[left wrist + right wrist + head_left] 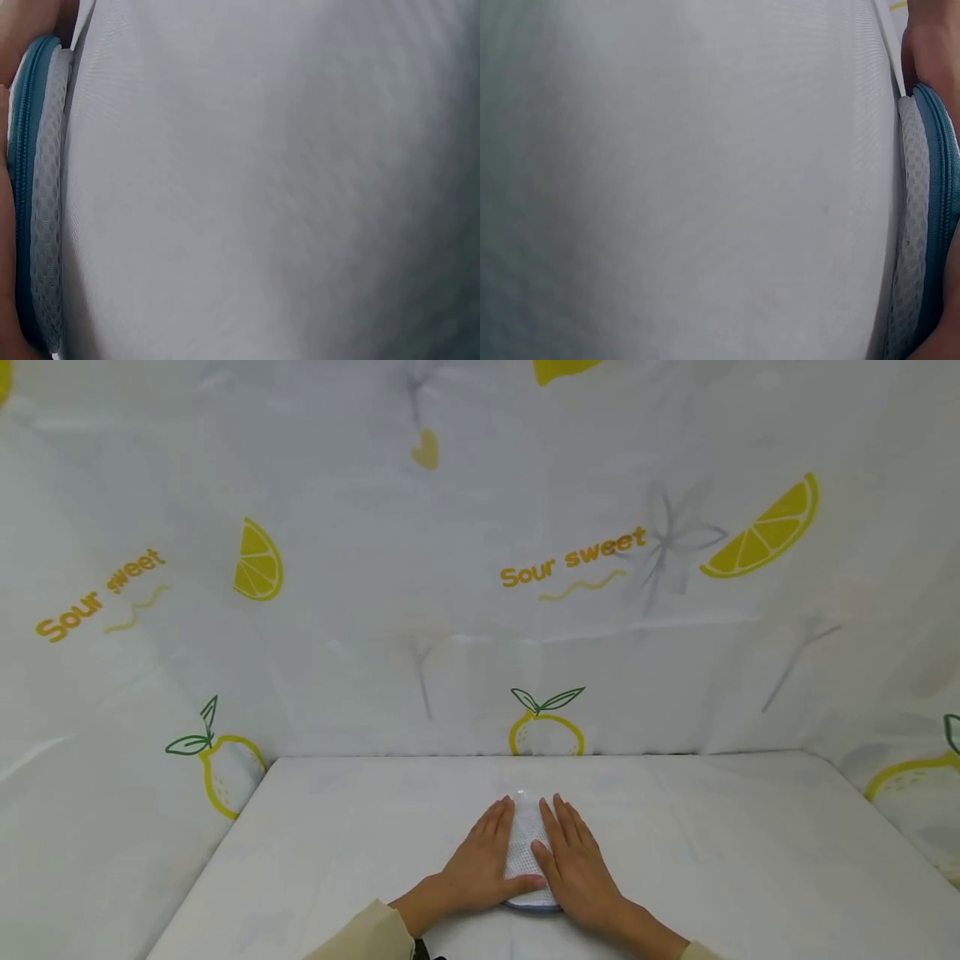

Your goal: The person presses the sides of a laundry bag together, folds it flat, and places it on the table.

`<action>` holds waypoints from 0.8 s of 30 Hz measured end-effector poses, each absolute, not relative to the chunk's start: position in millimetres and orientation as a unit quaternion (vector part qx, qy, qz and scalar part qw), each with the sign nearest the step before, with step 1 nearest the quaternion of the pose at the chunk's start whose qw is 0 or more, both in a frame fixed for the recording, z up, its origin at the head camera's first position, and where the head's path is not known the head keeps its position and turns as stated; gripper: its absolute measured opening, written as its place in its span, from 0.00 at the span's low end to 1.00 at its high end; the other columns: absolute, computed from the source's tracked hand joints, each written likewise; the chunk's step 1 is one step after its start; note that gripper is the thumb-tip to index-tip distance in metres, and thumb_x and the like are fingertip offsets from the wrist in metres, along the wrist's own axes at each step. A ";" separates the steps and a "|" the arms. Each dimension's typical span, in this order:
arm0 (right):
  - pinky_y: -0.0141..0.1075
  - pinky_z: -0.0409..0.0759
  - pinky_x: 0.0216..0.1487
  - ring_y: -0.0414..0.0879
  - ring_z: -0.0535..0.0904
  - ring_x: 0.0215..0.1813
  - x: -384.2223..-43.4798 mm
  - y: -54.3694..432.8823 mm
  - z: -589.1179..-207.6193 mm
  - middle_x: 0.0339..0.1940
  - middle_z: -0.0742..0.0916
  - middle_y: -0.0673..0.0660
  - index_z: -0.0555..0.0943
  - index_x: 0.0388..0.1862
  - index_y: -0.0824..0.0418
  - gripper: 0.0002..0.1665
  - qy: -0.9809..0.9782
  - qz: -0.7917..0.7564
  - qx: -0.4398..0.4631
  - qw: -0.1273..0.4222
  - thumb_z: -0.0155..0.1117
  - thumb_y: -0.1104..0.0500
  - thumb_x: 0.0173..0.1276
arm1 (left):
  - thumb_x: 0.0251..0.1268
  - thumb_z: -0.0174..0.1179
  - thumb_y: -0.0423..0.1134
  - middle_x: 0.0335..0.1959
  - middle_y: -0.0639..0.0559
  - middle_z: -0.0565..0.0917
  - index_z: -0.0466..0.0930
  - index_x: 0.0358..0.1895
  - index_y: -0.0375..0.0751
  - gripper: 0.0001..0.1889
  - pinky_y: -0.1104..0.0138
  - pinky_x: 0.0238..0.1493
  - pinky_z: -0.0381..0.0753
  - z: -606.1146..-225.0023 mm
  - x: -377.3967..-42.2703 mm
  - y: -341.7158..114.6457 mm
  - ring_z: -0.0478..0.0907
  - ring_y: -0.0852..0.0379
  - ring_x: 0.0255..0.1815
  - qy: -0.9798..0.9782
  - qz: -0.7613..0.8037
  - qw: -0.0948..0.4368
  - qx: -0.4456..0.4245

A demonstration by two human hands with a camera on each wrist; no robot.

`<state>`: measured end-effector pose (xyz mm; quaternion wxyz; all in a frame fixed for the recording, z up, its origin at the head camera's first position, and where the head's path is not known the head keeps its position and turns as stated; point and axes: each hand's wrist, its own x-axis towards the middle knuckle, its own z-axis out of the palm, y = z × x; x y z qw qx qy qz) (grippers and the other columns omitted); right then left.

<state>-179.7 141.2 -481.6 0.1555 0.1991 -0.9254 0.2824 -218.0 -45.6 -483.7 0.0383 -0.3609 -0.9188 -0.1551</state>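
A white mesh zip bag (525, 835) lies flat on the table, its rounded near edge trimmed in dark blue. My left hand (480, 864) rests on its left side, fingers straight and pointing away, the thumb across the near part. On the right side lies my right hand (583, 870), fingers also extended, its thumb over the mesh. Both palms hide the bag's sides. A blue zipper (24, 150) runs round the edge in the left wrist view, with fingers against it. In the right wrist view the same zipper (939, 165) and honeycomb mesh (913, 225) show beside the hand.
The white-covered table (360, 810) stretches out to both sides. Behind it and at the sides hangs a white sheet (450, 610) printed with lemons and lettering. A small dark object (422, 950) shows by the left sleeve at the bottom edge.
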 end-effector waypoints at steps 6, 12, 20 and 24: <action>0.63 0.47 0.67 0.67 0.50 0.73 -175.6 141.4 -474.1 0.73 0.59 0.70 0.56 0.72 0.74 0.31 -0.907 0.365 0.167 0.127 0.39 0.55 0.80 | 0.62 0.43 0.73 0.75 0.36 0.49 0.41 0.74 0.27 0.55 0.55 0.71 0.51 -484.8 -216.8 -46.7 0.46 0.45 0.75 -0.915 -0.218 0.012 -0.339; 0.64 0.44 0.67 0.65 0.47 0.74 -168.2 140.5 -466.5 0.75 0.58 0.67 0.56 0.72 0.73 0.30 -0.884 0.432 0.147 0.095 0.38 0.55 0.80 | 0.66 0.48 0.66 0.74 0.39 0.53 0.46 0.74 0.31 0.48 0.52 0.68 0.58 -484.6 -214.2 -50.3 0.52 0.44 0.73 -0.904 -0.304 0.004 -0.302; 0.64 0.51 0.65 0.64 0.50 0.73 -168.8 146.1 -457.6 0.73 0.63 0.66 0.62 0.71 0.70 0.27 -0.875 0.429 0.183 0.131 0.42 0.57 0.79 | 0.72 0.44 0.60 0.74 0.42 0.56 0.49 0.75 0.34 0.40 0.53 0.68 0.57 -474.1 -215.1 -60.6 0.53 0.45 0.73 -0.896 -0.308 -0.002 -0.321; 0.63 0.56 0.64 0.60 0.51 0.74 -169.5 153.0 -449.8 0.73 0.63 0.60 0.64 0.71 0.63 0.27 -0.882 0.384 0.224 0.153 0.48 0.55 0.77 | 0.77 0.40 0.54 0.74 0.49 0.58 0.54 0.75 0.42 0.31 0.54 0.69 0.55 -455.9 -229.4 -67.9 0.51 0.50 0.74 -0.876 -0.290 0.019 -0.386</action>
